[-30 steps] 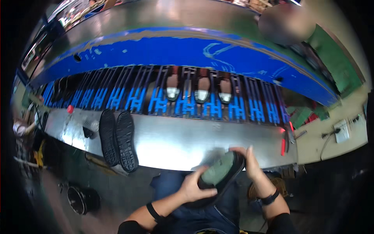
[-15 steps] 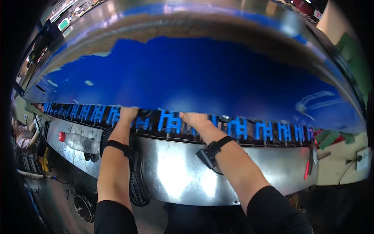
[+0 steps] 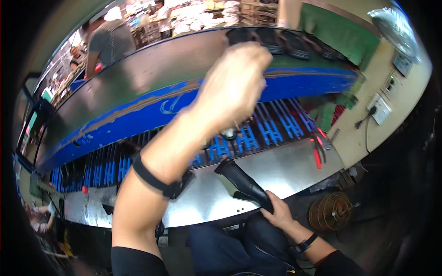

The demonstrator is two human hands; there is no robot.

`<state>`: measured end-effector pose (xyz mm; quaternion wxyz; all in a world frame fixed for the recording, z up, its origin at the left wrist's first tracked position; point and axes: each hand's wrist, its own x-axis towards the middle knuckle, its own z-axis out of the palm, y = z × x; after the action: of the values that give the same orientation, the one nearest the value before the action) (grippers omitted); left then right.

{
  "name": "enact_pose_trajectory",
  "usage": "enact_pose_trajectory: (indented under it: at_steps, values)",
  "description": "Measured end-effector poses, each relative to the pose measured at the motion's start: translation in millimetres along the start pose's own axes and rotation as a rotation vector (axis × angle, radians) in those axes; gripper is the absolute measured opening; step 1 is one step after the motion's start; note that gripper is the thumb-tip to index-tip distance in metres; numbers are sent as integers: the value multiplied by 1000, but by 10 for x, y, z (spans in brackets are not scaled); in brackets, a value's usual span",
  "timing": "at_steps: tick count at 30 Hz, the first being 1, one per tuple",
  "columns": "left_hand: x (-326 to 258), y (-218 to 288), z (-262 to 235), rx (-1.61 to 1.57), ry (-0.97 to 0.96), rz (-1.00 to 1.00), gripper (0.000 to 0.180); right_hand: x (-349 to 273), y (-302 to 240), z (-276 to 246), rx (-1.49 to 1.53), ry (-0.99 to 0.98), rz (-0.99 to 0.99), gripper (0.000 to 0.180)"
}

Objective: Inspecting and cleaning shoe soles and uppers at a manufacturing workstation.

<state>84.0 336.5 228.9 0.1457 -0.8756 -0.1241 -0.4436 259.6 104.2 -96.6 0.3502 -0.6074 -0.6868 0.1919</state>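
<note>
My right hand (image 3: pixel 277 212) is down near my lap, fingers wrapped around the heel end of a dark shoe (image 3: pixel 240 183), whose toe end points up and to the left over the near edge of the steel surface (image 3: pixel 285 172). My left hand (image 3: pixel 235 78) is raised high in front of me, blurred, fingers curled loosely inward; I cannot tell whether it has hold of anything. A black wrist strap (image 3: pixel 156 178) circles that forearm. Beyond the surface runs a conveyor of blue racks (image 3: pixel 276 126), and red-handled pliers (image 3: pixel 317 154) lie at the right. Far left, another person (image 3: pixel 108 41) stands behind the line.
</note>
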Motion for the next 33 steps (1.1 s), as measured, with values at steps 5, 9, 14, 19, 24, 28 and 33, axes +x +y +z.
enact_pose_trajectory:
  at_steps: [5,9,14,19,24,28,33]
  values:
    - [252,-1039,368,303,-515,-506,41,24,-267,220,71,58,171,74]
    - [132,-452,-155,218,-222,-404,27,-58,-183,171,90,26,60,79]
    - [-424,1422,-852,-97,-255,-35,23,108,137,-226,-125,-82,-5,74]
    - [-1956,3461,-1166,-297,-607,-195,19,556,-1062,-1157,-22,146,-360,48]
    - [-3268,3917,-716,-444,-612,-879,16,270,-1264,-1328,594,64,-209,32]
    - [-3227,3209,-638,100,-333,-757,32,-354,-864,-1015,934,-116,108,34]
    - [-3859,1915,-310,-796,-218,-1667,47,-1068,-871,-561,1775,-555,242,61]
